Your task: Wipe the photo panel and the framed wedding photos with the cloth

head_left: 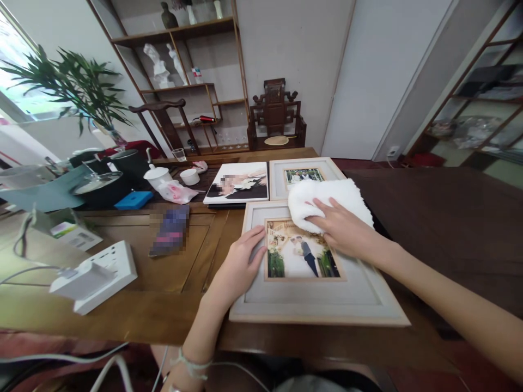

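Flat on the wooden table in front of me lies a framed photo (368,296) with a pale wood rim and a wide light mat. My left hand (244,258) rests on its left side, fingertips at the edge of the inner picture. A fluffy white cloth (330,198) covers the frame's upper right part and laps over a second framed photo (278,177) behind it. My right hand (341,226) presses on this cloth, thumb and fingers gripping its near edge. Left of the second frame sits a white-edged photo panel (239,182).
A white power strip (118,272) with a plugged-in adapter lies at the left. Beyond it are a blue box (134,200), a black pot (102,188), a white cup (157,177) and a crumpled plastic bag (177,191). A dark brown surface (441,228) extends at the right.
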Demonstrator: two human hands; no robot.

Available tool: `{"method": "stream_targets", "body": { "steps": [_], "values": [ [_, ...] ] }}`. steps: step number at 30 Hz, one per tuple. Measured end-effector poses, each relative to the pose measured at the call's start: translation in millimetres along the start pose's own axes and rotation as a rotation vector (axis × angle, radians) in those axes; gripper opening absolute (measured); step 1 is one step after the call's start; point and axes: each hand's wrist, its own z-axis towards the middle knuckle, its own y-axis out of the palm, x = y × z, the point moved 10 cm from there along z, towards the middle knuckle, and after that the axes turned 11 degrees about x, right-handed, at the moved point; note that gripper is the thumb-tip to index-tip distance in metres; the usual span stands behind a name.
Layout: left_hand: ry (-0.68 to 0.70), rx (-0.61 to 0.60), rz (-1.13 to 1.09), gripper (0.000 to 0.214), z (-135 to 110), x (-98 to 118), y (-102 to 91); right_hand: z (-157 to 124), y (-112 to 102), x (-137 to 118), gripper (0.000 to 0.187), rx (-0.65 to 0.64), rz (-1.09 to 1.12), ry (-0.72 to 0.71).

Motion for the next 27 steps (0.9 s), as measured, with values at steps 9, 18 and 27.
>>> {"method": "stream_targets", "body": {
  "steps": [9, 18, 27],
  "values": [
    [0.029, 0.007, 0.010, 0.036, 0.5, -1.6, 3.9, -57.6, -36.6, -80.9, 0.054, -0.153, 0.200, -0.087],
    [0.084, -0.026, -0.006, 0.034, -1.2, 7.9, 1.8, -63.4, -48.9, -77.7, 0.055, -0.095, 0.205, 0.012],
    [0.106, 0.013, 0.020, 0.034, -1.4, 10.7, -1.9, -0.5, -13.2, -7.4, 0.049, -0.012, 0.000, 0.051]
  ]
}}
